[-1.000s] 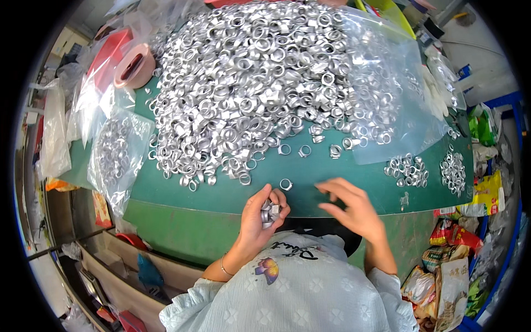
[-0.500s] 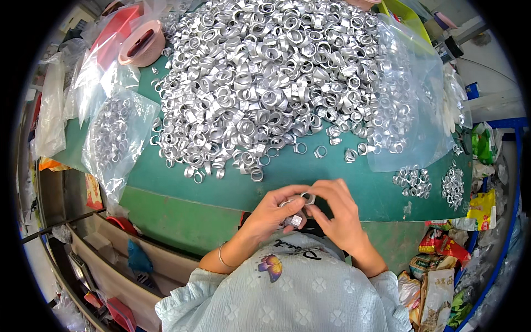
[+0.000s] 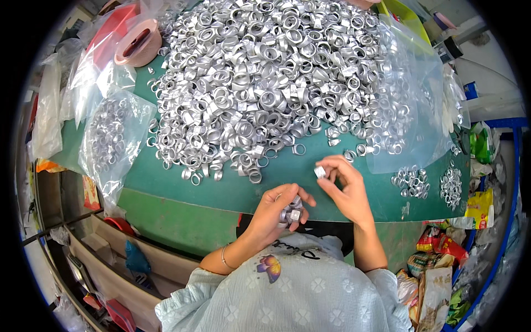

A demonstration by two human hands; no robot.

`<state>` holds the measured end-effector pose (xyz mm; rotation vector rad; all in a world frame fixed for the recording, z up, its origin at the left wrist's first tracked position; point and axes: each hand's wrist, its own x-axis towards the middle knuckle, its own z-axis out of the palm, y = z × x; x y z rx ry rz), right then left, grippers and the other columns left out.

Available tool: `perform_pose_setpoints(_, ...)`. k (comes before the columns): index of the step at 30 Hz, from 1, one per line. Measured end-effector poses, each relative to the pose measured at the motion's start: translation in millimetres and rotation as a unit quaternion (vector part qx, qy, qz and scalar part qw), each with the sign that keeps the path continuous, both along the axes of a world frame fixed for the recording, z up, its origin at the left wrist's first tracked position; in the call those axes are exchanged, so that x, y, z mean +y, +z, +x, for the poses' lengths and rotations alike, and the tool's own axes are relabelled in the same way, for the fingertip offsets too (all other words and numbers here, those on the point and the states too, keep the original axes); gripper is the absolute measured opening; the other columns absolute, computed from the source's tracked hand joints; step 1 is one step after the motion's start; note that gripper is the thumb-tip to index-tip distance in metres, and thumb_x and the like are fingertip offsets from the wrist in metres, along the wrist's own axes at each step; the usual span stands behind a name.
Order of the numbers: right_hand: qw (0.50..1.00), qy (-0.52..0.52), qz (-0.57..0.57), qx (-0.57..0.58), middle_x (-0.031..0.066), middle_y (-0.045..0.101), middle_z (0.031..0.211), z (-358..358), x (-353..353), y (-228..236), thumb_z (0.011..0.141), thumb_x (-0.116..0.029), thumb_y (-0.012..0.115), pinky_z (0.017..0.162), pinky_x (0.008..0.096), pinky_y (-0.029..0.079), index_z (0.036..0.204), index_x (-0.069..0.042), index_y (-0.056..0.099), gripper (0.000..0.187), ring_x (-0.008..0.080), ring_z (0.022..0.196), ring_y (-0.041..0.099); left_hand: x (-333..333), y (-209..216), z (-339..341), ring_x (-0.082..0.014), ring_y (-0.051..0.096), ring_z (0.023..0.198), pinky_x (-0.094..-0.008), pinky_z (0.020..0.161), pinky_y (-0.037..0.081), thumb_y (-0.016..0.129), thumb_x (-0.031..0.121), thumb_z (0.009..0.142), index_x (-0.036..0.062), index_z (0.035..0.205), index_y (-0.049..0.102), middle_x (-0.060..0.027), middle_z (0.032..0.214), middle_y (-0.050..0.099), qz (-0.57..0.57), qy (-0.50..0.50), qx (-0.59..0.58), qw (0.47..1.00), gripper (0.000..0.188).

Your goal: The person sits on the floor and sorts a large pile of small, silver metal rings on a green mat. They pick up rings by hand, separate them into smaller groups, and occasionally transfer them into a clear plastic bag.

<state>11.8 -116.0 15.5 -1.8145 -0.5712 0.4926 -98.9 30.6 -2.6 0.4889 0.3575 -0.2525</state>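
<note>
Near the table's front edge, my left hand [image 3: 275, 209] is curled round several silver rings [image 3: 295, 214], square-faced where one shows. My right hand [image 3: 346, 187] is raised over the green tabletop, a little right of the left hand. Between its thumb and fingertips it pinches a single silver ring [image 3: 319, 172], flat face outward. Beyond both hands spreads a large heap of silver rings [image 3: 249, 88], with a few loose ones along its near edge. The inside of my left palm is hidden by its fingers.
Small ring piles [image 3: 410, 182] lie at the table's right. Clear plastic bags with rings flank the heap, one bag [image 3: 113, 133] on the left. A pink basket [image 3: 138, 44] stands at the back left. Drawers [image 3: 149, 243] are below left, colourful packets [image 3: 437, 249] below right.
My hands have parted: the right moved up and right, and now pinches a ring. The loose ring that lay there on the table no longer shows. The left still holds its rings.
</note>
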Motion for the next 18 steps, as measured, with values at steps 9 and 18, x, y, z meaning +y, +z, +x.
perform_pose_setpoints(9,0.945,-0.091,-0.097,-0.300,0.0129,0.056,0.097,19.7,-0.6,9.9,0.069,-0.003,0.070,0.075,0.0354,0.042,0.094,-0.001,0.060,0.027,0.0284,0.087,0.051,2.1,-8.9,3.7,-0.0188,0.061,0.066,-0.0207,0.040,0.043,0.055,0.019,0.090,-0.0011,0.107,0.057,-0.0180,0.098,0.061,-0.066,-0.021,-0.032,0.997,0.027)
perform_pose_setpoints(18,0.976,-0.128,-0.086,-0.152,0.0091,0.057,0.089,26.1,3.5,-9.7,0.070,-0.003,0.070,0.075,0.0353,0.040,0.085,-0.001,0.057,0.020,0.0263,0.084,0.051,-2.1,-6.5,3.8,-0.0181,0.060,0.070,-0.0218,0.043,0.044,0.057,0.017,0.088,0.0001,0.103,0.058,-0.0136,0.094,0.060,-0.063,0.049,0.034,0.996,0.023)
